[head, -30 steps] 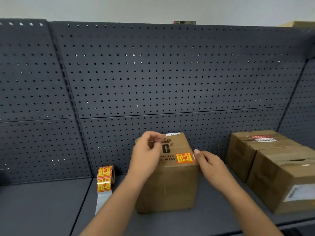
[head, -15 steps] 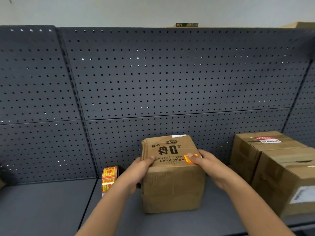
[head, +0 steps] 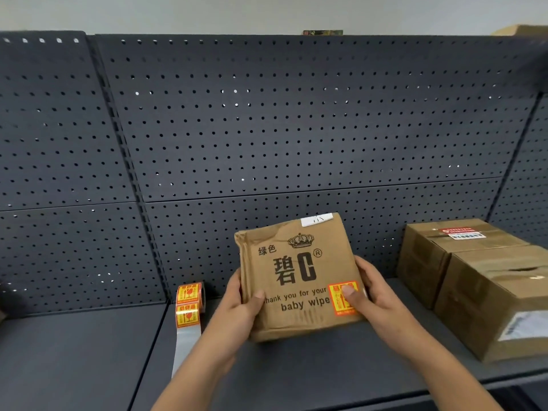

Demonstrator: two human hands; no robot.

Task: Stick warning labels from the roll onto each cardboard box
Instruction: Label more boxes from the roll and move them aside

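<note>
Both hands grip the brown printed cardboard box (head: 298,277) tilted above the shelf's middle — left hand (head: 237,314), right hand (head: 375,295) thumbing its orange warning label (head: 344,298); press edges flat.
</note>
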